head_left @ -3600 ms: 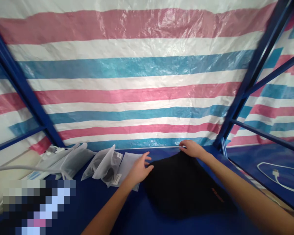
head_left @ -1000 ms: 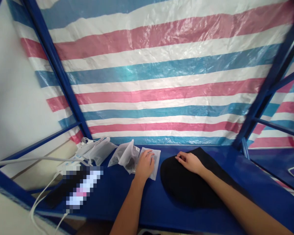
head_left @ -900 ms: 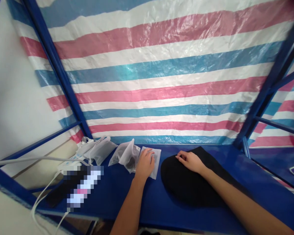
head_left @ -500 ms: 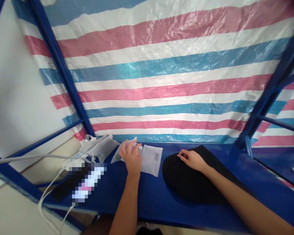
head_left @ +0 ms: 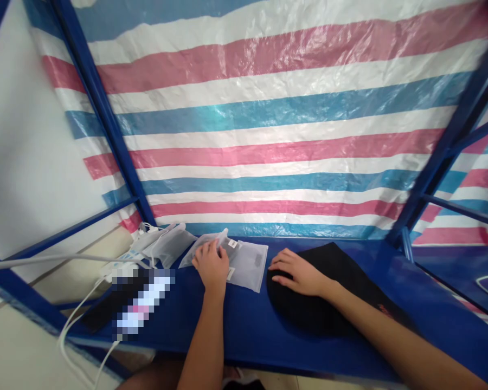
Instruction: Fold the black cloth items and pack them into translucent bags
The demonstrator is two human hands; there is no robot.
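My left hand (head_left: 212,265) lies palm down on a frosted, clear plastic bag (head_left: 223,234), its fingers loosely bent over it. A dark grey part with small white labels shows beside the thumb; most of it is hidden under the hand. Just to the right, a flat translucent pouch (head_left: 252,268) with a small printed patch lies partly under that bag. My right hand (head_left: 299,272) rests on the left end of a black cloth piece (head_left: 329,311), fingers stretched out and thumb apart. The cloth lies flat, rounded on the left, with small reddish lettering near my right forearm.
More frosted bags (head_left: 171,246) lie at the back left beside a white power strip (head_left: 120,265) with cables. A blurred-out lit device (head_left: 144,306) sits near the left edge of the blue tabletop (head_left: 244,325). Blue metal posts and a striped plastic sheet (head_left: 268,141) stand behind.
My left hand has come down from its raised position onto the bag, and the dark labelled part now shows. My right hand has slid left to the cloth's rounded end, its fingers straightening.
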